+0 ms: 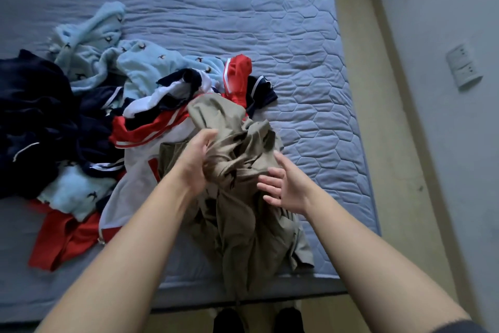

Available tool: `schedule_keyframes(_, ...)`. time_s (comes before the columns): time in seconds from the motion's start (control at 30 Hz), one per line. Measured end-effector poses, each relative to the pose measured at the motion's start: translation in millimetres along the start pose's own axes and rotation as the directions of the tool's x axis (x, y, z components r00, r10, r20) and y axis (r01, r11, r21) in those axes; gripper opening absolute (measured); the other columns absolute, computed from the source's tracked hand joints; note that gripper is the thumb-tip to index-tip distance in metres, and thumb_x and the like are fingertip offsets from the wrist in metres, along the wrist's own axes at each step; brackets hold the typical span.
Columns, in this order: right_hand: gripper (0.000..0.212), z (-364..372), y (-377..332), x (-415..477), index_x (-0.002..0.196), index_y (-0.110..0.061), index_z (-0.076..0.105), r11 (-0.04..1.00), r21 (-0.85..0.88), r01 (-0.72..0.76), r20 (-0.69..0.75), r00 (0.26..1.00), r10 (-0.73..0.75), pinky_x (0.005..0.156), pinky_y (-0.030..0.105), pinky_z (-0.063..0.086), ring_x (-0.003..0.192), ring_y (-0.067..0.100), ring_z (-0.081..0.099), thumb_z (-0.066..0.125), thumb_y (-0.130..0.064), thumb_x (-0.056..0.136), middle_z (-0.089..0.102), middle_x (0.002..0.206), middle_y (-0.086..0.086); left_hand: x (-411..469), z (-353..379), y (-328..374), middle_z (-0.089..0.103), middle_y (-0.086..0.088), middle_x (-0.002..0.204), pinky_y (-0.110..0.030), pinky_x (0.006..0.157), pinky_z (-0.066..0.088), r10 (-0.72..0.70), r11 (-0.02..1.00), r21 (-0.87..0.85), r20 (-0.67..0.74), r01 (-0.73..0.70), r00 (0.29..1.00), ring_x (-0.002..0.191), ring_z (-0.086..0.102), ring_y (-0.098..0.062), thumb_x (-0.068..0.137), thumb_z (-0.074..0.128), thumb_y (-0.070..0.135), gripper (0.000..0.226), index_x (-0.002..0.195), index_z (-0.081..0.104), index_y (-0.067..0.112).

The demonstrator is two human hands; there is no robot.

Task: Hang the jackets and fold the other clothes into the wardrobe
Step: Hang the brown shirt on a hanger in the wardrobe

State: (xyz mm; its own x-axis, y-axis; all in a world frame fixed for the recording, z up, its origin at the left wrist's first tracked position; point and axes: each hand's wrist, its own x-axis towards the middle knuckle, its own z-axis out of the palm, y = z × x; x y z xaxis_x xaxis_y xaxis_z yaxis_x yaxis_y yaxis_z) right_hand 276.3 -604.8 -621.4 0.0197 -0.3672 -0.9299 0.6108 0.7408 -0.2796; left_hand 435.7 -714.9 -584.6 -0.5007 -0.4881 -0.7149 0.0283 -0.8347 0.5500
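Blue mattress (270,22) fills the frame, clothes (81,122) heaped at centre left. At lower centre the left hand (198,162) grips a bunched khaki garment (243,224), which trails toward the bottom edge. The right hand (286,187), fingers spread and empty, hovers just right of it.

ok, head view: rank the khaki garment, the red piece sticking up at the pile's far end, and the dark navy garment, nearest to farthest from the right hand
1. khaki garment: just left of the open right hand, gripped by the left hand.
2. red piece: up the bed, slightly left.
3. dark navy garment: pile's far left.
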Motion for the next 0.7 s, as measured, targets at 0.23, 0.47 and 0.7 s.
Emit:
schedule_keyframes(0.23, 0.027, 50.8, 3.0, -19.1, 0.063, -0.009, 0.045, 0.914, 0.405, 0.017, -0.020, 1.000, -0.009, 0.046, 0.021, 0.048, 0.034, 0.011, 0.052, 0.049, -0.007, 0.090, 0.047, 0.035, 0.000, -67.2, -2.0, -1.3, 0.072, -0.008, 0.091, -0.026, 0.062, 0.055, 0.172, 0.954, 0.257, -0.050, -0.153, 0.984, 0.075, 0.069, -0.018, 0.083, 0.067, 0.012, 0.020, 0.103, 0.065, 0.012)
schedule_keyframes(0.47, 0.023, 48.4, -0.2, -101.0, 0.071, -0.001, 0.054, 0.798, 0.584, 0.151, 0.158, 0.942, -0.294, 0.066, 0.028, 0.050, 0.059, 0.027, 0.057, 0.034, -0.006, 0.060, 0.056, 0.067, 0.014, -129.3, -2.3, -13.1, 0.061, -0.021, 0.097, -0.029, 0.052, 0.055, 0.051, 0.998, 0.059, -0.351, -0.032, 0.935, 0.077, 0.060, -0.027, 0.089, 0.029, -0.013, 0.037, 0.106, 0.058, 0.000)
schedule_keyframes(0.7, 0.033, 43.2, -4.3, -230.3, 0.079, -0.001, 0.063, 0.930, 0.282, 0.235, 0.426, 0.838, -0.341, 0.058, 0.026, 0.051, 0.060, 0.023, 0.060, 0.037, -0.006, 0.060, 0.062, 0.072, 0.012, -194.7, 39.0, -38.4, 0.059, -0.023, 0.097, -0.038, 0.060, 0.058, 0.066, 0.889, 0.391, -0.627, 0.240, 0.776, 0.074, 0.066, -0.031, 0.085, 0.044, -0.004, 0.041, 0.126, 0.042, -0.002)
